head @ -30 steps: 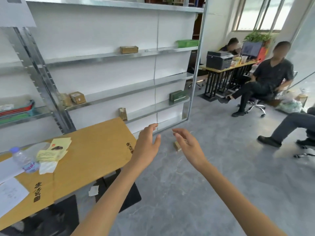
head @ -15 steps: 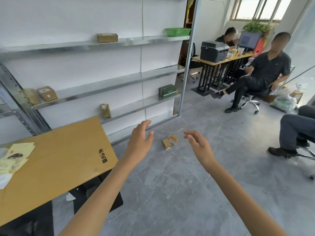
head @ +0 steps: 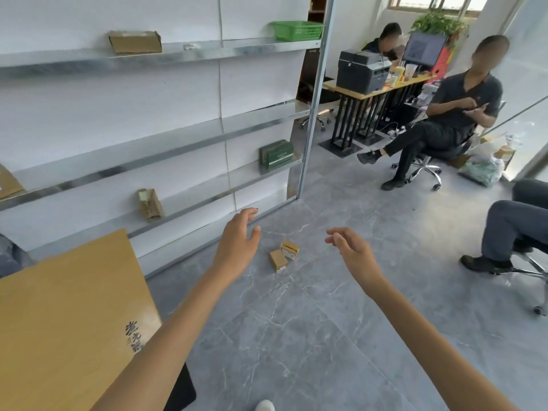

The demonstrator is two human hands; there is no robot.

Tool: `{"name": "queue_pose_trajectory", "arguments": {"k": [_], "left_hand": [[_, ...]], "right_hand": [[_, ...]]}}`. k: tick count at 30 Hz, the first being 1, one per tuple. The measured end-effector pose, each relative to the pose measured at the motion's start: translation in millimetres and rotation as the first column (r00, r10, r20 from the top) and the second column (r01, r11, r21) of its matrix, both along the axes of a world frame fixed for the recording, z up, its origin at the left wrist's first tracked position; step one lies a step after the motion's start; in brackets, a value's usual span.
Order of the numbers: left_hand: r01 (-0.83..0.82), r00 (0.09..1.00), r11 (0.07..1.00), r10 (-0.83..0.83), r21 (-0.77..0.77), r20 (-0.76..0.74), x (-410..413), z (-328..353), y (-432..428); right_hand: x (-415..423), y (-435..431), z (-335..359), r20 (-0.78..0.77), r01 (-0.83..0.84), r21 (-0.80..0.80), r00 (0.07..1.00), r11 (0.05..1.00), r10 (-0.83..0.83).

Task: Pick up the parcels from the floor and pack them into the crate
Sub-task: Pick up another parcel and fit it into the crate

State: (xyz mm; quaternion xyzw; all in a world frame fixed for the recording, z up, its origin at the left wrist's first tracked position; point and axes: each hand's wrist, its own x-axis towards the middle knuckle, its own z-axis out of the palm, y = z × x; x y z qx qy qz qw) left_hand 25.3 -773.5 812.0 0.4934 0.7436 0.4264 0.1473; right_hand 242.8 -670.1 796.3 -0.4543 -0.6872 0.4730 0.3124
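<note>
The left hand [head: 237, 241] is held out at the centre of the frame, fingers straight and spread apart, holding nothing. The right hand [head: 353, 253], just right of centre, is also empty, its fingers loosely curved and apart. Between the two hands, further away on the floor, lie two small parcels touching each other: a plain tan cardboard box [head: 278, 260] and, just to its upper right, a small white-and-gold carton [head: 290, 250]. Neither hand touches them. They rest on the grey marble-patterned tiled floor [head: 296, 336], near the foot of a tall metal shelf unit [head: 178, 54] that fills the upper left of the frame. On its ledges sit a brown cardboard box [head: 135, 42] at the top, a green plastic basket [head: 296, 30] to its right, a dark green rectangular box [head: 276, 152] lower down and a small upright tan packet [head: 150, 203] below that. A light wooden table [head: 59, 307] with black printed characters near its edge occupies the lower left. In the upper right, a seated person in dark clothes [head: 456, 114] is on a wheeled office chair beside a desk carrying a grey printer [head: 361, 71].
</note>
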Motion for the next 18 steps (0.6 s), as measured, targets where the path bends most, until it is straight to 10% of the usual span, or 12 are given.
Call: {"name": "queue_pose_trajectory", "arguments": {"k": [18], "left_hand": [[0.119, 0.99, 0.98, -0.104, -0.157, 0.1, -109.8, -87.3, 322.9]], "right_hand": [[-99.2, 292.4, -81.4, 0.107, 0.12, -0.207, 0.989, 0.971, -0.1]]}}
